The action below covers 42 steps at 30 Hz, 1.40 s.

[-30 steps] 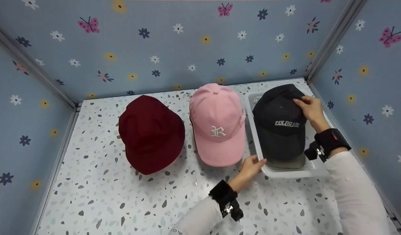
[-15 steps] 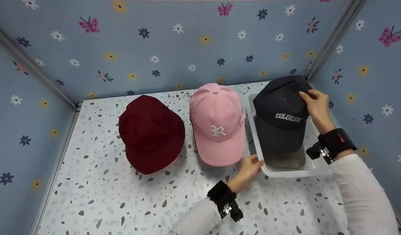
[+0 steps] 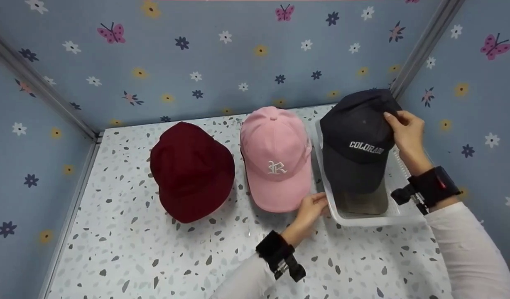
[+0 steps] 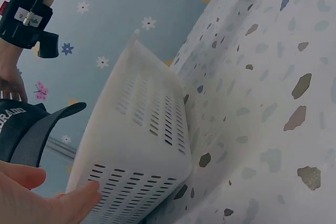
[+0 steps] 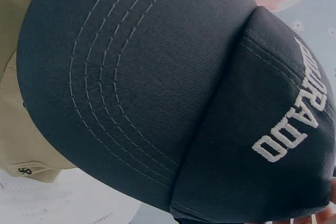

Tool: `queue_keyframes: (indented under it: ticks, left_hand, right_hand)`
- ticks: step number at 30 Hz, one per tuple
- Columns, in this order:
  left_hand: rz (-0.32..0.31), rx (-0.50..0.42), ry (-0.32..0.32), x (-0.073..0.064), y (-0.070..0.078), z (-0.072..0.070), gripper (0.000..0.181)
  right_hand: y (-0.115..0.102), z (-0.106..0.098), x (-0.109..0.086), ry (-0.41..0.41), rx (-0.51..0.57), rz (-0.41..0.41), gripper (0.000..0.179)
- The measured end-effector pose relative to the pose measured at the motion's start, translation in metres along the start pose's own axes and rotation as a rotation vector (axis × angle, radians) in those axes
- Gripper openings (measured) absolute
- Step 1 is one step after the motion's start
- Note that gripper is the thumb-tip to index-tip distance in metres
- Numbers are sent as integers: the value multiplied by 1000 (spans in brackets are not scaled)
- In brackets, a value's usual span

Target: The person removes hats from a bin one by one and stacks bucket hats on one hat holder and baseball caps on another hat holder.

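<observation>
My right hand (image 3: 408, 133) pinches the right side of a dark "COLORADO" baseball cap (image 3: 356, 128), thumb on top of the crown. The cap is held above a white plastic basket (image 3: 379, 221), its brim toward me. Beneath it lies a khaki cap (image 3: 367, 202), mostly hidden in the head view; in the right wrist view more of this khaki cap (image 5: 29, 135) shows behind the dark brim. My left hand (image 3: 309, 214) is beside the basket's left wall, near its front corner, fingers extended. In the left wrist view its fingers (image 4: 79, 200) lie close against the perforated wall.
A pink baseball cap (image 3: 275, 145) with a white embroidered letter stands just left of the basket. Farther left sits a dark red hat (image 3: 192, 170). Flower-patterned walls (image 3: 221, 58) enclose the speckled tabletop (image 3: 163, 257) at the back and sides.
The dark cap has risen up and toward the back wall with my right hand, uncovering more of the khaki cap's brim. My left hand has slipped off the basket's rim, slightly leftward.
</observation>
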<state>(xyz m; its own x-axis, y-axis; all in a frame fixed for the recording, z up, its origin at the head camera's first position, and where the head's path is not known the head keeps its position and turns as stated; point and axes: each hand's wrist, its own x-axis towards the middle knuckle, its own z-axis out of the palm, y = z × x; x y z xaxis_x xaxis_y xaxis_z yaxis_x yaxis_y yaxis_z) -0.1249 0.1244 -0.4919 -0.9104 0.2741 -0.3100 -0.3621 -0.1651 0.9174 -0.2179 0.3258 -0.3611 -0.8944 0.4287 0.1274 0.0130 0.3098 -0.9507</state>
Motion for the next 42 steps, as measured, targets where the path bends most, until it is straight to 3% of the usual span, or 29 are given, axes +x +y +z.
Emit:
queue_keyframes:
  ticks: [4,7,10,14,18,20,25,33,42]
  left_hand:
    - [63,92,11,-4,8,-4,36]
    - [99,81,-1,-7,12,-6,39]
    - [119,-31,-39,-9,16,-9,45]
    - [114,-250,-95,-10,22,-10,49]
    - [84,-431,-127,-9,28,-10,39]
    - [83,-477,-150,-9,29,-12,32]
    - [112,-466,-182,-10,30,-15,31]
    - [142,-423,-133,-15,36,-21,29]
    - [168,-453,-140,-27,46,-31,27]
  right_hand:
    - [-6,-2,-6,-9,35,2,13]
    - [-9,-3,-10,-22,103,16,11]
    - [-11,-4,-15,-44,234,49,11]
    - [-10,-5,-18,-60,345,84,12]
    - [-11,-5,-22,-72,402,103,12]
    - [-12,-5,-24,-84,426,115,12]
    - [-14,-3,-29,-109,454,136,12]
    - [-18,1,-36,-127,436,134,14]
    - [-26,7,-45,-107,457,16,10]
